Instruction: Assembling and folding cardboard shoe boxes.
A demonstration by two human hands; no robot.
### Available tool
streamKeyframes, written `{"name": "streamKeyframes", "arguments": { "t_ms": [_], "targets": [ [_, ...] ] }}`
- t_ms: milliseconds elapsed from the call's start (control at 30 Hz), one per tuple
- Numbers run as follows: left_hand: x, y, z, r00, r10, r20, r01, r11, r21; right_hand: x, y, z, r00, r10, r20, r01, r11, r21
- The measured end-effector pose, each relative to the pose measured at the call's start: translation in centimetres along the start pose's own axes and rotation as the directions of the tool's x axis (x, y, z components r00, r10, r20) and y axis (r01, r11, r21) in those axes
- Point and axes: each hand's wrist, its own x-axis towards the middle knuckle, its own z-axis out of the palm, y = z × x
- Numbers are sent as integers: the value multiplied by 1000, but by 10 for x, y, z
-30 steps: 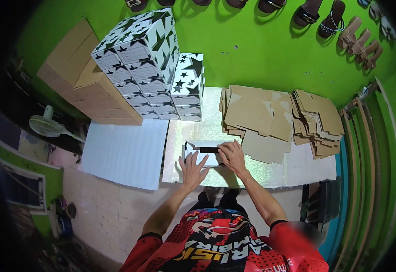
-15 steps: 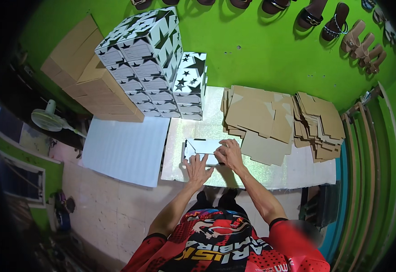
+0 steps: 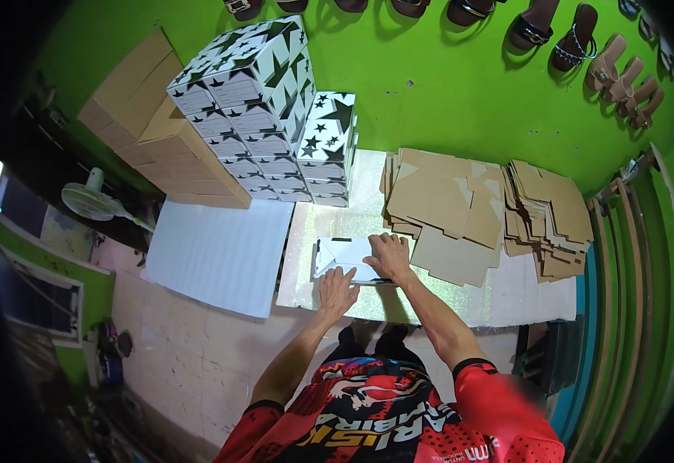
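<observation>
A small white cardboard box [image 3: 344, 253] with folded flaps and dark patches along its edges lies on the shiny pale table cover [image 3: 297, 292] in front of me. My left hand [image 3: 338, 290] rests at its near edge, fingers stretched out over the white panel. At the box's right end is my right hand [image 3: 388, 256], its fingers bent over the far corner and its thumb on the panel. Part of the right end is hidden under that hand.
Stacked white boxes with black stars [image 3: 263, 116] stand at the back left, beside brown cartons [image 3: 190, 166]. Flat brown cardboard blanks [image 3: 445, 189] lie to the right, another pile [image 3: 549, 208] beyond them. A white sheet [image 3: 217, 258] covers the left surface. Sandals [image 3: 533, 27] hang above.
My left hand's fingers have drawn closer together and back toward the near edge. My right hand's fingers have spread a little over the box end. The box stays in place.
</observation>
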Motion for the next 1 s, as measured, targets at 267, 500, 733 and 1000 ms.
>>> {"name": "streamKeyframes", "arguments": {
  "t_ms": [267,500,733,1000],
  "targets": [
    [18,11,-13,984,-25,178,20,999,30,0,8,-10,1000,-5,-6,5,998,60],
    [42,5,-7,969,4,246,10,998,-55,6,26,-18,970,-80,231,5,951,309],
    [36,6,-31,988,67,142,-55,995,-85,-8,15,-30,940,-106,325,61,988,143],
    [60,-65,-67,845,-52,533,65,998,-5,-26,22,-42,911,-177,374,163,984,67]
  ]
}}
